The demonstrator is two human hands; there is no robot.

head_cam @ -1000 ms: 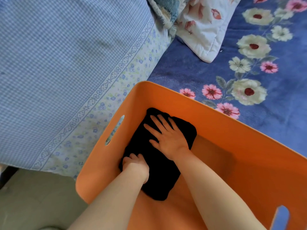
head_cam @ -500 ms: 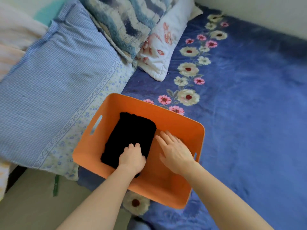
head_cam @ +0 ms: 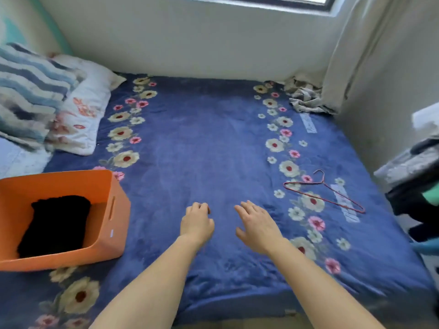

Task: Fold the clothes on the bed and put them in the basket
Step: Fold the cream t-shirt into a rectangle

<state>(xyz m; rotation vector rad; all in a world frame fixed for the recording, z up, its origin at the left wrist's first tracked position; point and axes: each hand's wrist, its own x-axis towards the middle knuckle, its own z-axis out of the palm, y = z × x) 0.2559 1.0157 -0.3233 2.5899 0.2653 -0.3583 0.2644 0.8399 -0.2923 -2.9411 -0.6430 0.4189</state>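
An orange basket (head_cam: 99,186) stands on the bed at the lower left, and a folded black garment (head_cam: 57,222) lies inside it. Both my hands hover over the middle of the blue flowered blanket (head_cam: 202,143), to the right of the basket. My left hand (head_cam: 196,223) has loosely curled fingers and holds nothing. My right hand (head_cam: 257,225) is spread with relaxed fingers, also empty. A crumpled grey cloth (head_cam: 306,98) lies in the far right corner of the bed.
A red wire hanger (head_cam: 325,192) lies on the blanket at the right. Pillows (head_cam: 78,110) and a striped cushion (head_cam: 26,96) are stacked at the left. A curtain (head_cam: 356,43) hangs at the far right; dark items (head_cam: 413,186) sit beside the bed's right edge.
Both hands have left the basket and the black garment and now hover over the blanket. The view has swung right and up, showing the whole bed.
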